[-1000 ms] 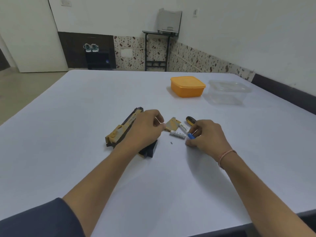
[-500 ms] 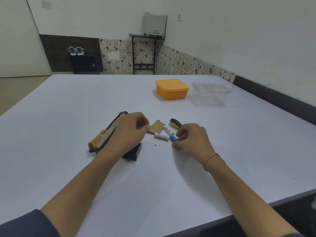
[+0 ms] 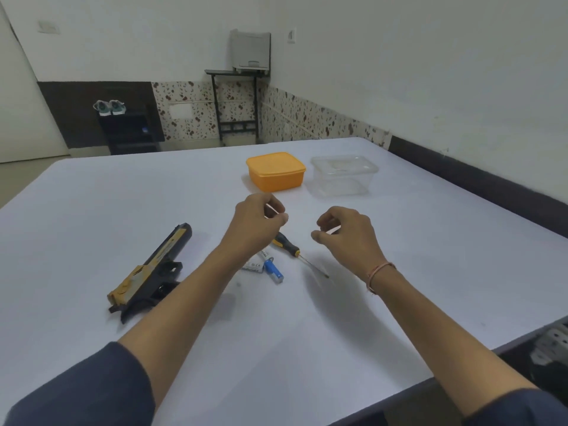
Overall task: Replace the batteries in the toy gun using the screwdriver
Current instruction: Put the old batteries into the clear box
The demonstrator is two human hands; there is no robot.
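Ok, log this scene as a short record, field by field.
left hand: raised, fingers curled, contents unclear
right hand: raised, fingers curled, contents unclear
toy gun: on table, untouched, left of both hands
screwdriver: on table, untouched, beneath raised hands
batteries: loose beside the screwdriver handle
orange box: lidded, far side
clear box: right of orange box

Plain home rm: shoes (image 3: 109,106) on rack (image 3: 129,132), terrazzo skirting (image 3: 184,118), white table (image 3: 92,210).

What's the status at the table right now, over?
Left hand and right hand hover, fingers loosely curled, apparently empty. Toy gun lies untouched on table. Batteries, screwdriver loose beneath hands. Nothing blocks the gun.
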